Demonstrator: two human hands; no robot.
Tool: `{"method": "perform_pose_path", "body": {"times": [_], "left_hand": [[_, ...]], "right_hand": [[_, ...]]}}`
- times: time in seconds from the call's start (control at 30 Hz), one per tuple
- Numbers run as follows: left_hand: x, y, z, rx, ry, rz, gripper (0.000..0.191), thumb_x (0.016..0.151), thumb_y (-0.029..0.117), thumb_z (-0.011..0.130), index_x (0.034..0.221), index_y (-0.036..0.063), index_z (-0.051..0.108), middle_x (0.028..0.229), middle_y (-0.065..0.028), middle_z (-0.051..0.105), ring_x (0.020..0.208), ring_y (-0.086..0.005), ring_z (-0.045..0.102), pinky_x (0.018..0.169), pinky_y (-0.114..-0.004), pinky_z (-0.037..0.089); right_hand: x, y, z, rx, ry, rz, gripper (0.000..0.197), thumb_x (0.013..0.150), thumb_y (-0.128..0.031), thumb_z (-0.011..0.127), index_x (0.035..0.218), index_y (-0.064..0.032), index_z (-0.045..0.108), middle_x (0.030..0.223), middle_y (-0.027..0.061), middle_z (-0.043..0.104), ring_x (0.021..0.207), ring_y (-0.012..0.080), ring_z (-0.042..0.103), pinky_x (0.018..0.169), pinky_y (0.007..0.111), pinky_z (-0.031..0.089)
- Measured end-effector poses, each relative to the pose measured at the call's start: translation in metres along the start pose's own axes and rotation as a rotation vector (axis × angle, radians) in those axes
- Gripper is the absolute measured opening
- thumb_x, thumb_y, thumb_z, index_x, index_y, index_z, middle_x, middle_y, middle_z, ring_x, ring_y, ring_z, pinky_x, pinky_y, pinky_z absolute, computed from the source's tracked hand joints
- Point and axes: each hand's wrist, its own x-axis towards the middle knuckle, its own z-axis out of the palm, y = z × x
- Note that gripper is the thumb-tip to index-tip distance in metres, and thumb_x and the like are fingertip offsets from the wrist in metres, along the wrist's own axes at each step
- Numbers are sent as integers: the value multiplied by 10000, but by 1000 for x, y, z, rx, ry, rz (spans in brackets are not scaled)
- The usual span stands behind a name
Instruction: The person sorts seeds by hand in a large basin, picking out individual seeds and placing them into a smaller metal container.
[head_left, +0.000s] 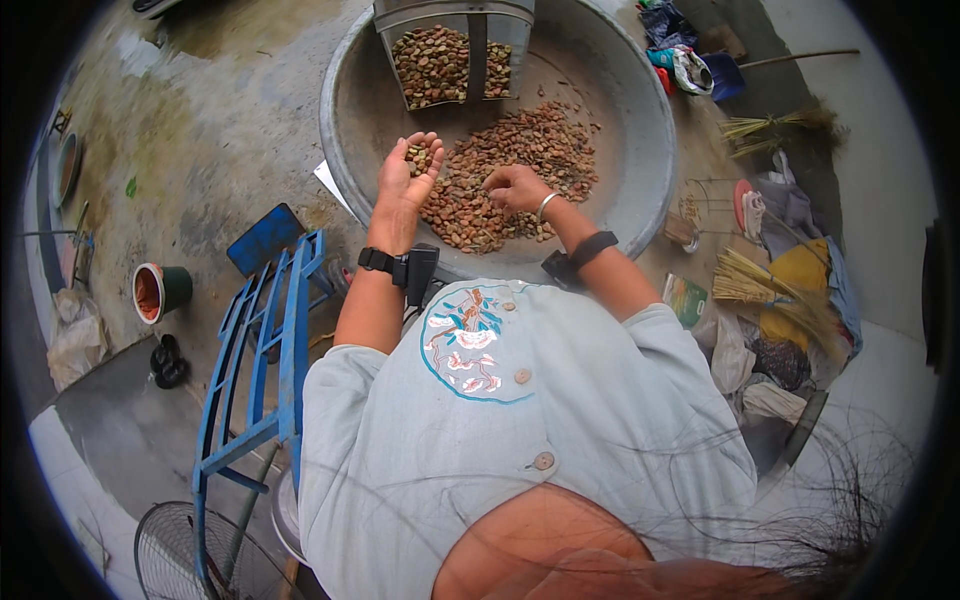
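Observation:
A heap of dried broad beans (517, 157), brown and reddish, lies in a large round metal basin (637, 135). Over the basin's left side, my left hand (409, 172) is cupped palm up and holds several greenish-brown beans (418, 159). My right hand (516, 187) hovers low over or touches the heap, fingers bent downward; its fingertips are partly hidden, so whether a bean is between them is unclear. Inside the basin's far part stands a clear-sided square container (455, 101) with a dark vertical strip, filled partway with more beans (431, 64).
Left of me stands a blue metal frame (289, 352), with a fan guard (187, 551) below it. A green bucket (176, 289) and black slippers (169, 362) sit on the concrete floor. At right lie straw brooms (757, 277), a wire rack (712, 199), bags (735, 352) and a blue dustpan (724, 77).

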Motion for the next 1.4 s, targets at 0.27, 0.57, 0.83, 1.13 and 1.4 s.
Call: {"method": "perform_pose_path", "body": {"times": [0.27, 0.57, 0.83, 1.13, 1.4], "left_hand": [[-1, 1, 3, 44, 16, 0, 296, 882, 222, 310, 890, -27, 469, 878, -158, 533, 778, -244, 536, 689, -331, 478], [4, 0, -2, 38, -23, -3, 294, 880, 224, 324, 923, -29, 469, 909, -165, 531, 808, -257, 533, 694, -336, 479], [1, -1, 3, 68, -6, -10, 287, 879, 220, 324, 895, -27, 468, 873, -157, 534, 766, -239, 536, 675, -327, 483], [0, 0, 2, 98, 6, 22, 274, 877, 220, 335, 883, -22, 464, 827, -138, 531, 723, -212, 530, 637, -308, 484], [1, 0, 1, 107, 2, 26, 274, 875, 224, 340, 884, -20, 464, 835, -139, 529, 722, -215, 530, 629, -308, 486]], "right_hand": [[-13, -13, 39, -662, -331, -558, 151, 555, -121, 604, 698, -72, 610, 682, 111, 582, 622, 272, 542, 587, 346, 433], [-11, 19, -8, -654, -384, -214, 155, 540, -57, 579, 687, -81, 621, 682, 82, 600, 624, 237, 562, 573, 313, 438], [4, 15, 29, -874, -179, -310, 153, 551, -59, 552, 692, -35, 605, 642, 126, 573, 615, 285, 551, 594, 355, 452], [3, 16, 12, -826, -215, -270, 96, 538, -63, 592, 621, -29, 559, 607, 122, 551, 571, 265, 532, 539, 326, 432], [4, 8, -10, -260, -166, -12, 139, 634, 48, 479, 724, -7, 570, 643, 64, 581, 549, 144, 559, 495, 250, 462]]}}
